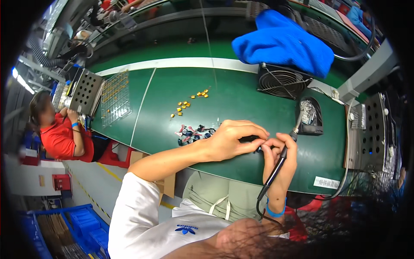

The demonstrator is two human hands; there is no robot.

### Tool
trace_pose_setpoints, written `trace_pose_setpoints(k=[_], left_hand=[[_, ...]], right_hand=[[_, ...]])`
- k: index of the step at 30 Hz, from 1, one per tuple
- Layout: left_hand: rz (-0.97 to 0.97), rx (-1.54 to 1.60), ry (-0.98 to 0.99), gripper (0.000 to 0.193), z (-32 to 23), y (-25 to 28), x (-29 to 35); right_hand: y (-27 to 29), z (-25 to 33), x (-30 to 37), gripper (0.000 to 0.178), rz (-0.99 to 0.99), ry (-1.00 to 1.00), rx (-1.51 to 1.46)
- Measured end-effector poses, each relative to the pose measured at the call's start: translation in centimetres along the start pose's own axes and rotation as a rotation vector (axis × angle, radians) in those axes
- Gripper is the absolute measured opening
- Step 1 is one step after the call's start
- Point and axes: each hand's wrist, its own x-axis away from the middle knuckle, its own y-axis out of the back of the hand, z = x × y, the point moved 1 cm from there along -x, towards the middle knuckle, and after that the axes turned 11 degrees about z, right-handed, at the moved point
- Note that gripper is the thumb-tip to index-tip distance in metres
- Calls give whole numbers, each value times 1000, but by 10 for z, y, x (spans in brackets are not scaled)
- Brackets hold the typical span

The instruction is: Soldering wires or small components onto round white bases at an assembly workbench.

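With the left hand (235,140) and right hand (282,159) close together over the near side of the green bench (241,95): apparently pinching a small dark part (258,150) between the fingertips, too covered for its shape to be told. Also grasping a soldering iron (277,168) in the right hand, slanted across the fingers, metal end pointing far; probably held so to leave thumb and forefinger free for the part.

Lying loose just left of the hands: small wired parts (194,134), likely kept within short reach. Scattered farther off: gold-coloured pieces (185,104), perhaps apart to avoid mixing. Set at the far right, facing near: a black fan (282,82), presumably for moving air across the bench.

As for containers, standing at right: a black holder (311,130) filled with silvery metal shavings (308,113), likely placed to suit the iron's side. Flat at far left: a clear tray (123,110) bearing gold-coloured bits. Down near left: a blue crate (36,237) holding brown sheets (56,237), seemingly cardboard. Below the bench edge: a cardboard box (169,186), contents not visible.
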Motion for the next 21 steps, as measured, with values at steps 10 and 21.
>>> trace_pose_setpoints(k=[10, 21], left_hand=[[-46, -201, -24, 19, 0, 10, 2], [-55, -313, -128, 24, -1, 4, -5]], right_hand=[[24, -6, 21, 47, 27, 289, 104], [52, -7, 40, 43, -58, 354, 217]])
